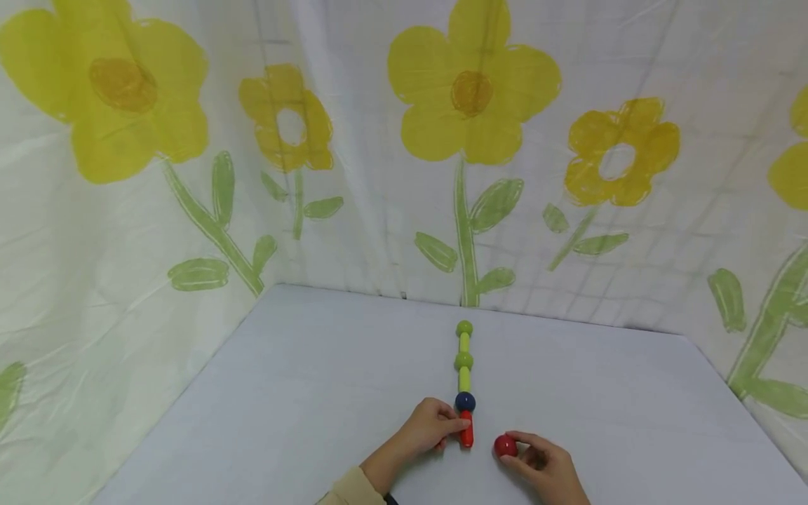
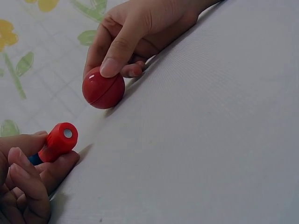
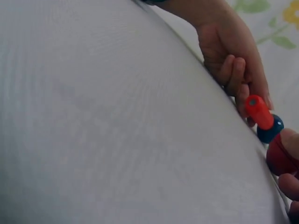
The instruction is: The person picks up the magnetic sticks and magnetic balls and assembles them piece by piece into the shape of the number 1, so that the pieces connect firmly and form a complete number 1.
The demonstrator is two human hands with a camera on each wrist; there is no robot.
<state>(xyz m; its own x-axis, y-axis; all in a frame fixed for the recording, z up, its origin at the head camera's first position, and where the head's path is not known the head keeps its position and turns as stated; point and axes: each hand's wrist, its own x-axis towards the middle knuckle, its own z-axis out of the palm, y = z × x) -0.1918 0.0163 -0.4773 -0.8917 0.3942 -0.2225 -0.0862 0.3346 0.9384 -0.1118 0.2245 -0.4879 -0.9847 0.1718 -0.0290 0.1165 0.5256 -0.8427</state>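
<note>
A straight chain lies on the table: two green balls [image 1: 463, 361], two yellow-green rods [image 1: 464, 379], a dark blue ball [image 1: 465, 401] and a red rod [image 1: 467, 436] at the near end. My left hand [image 1: 431, 429] pinches the red rod between thumb and finger. The rod's free end shows a round silvery face in the left wrist view, where the blue ball [image 2: 35, 159] is mostly hidden. To the right, apart from the chain, my right hand [image 1: 548, 468] grips a red ball [image 1: 505, 446] by thumb and fingers. A seam line crosses that ball [image 2: 103, 88].
The pale table [image 1: 303, 379] spreads out on both sides of the chain. A white curtain [image 1: 360, 175] with yellow flowers hangs along its back and left edges, and at the right. A beige sleeve [image 1: 353, 487] covers the left forearm.
</note>
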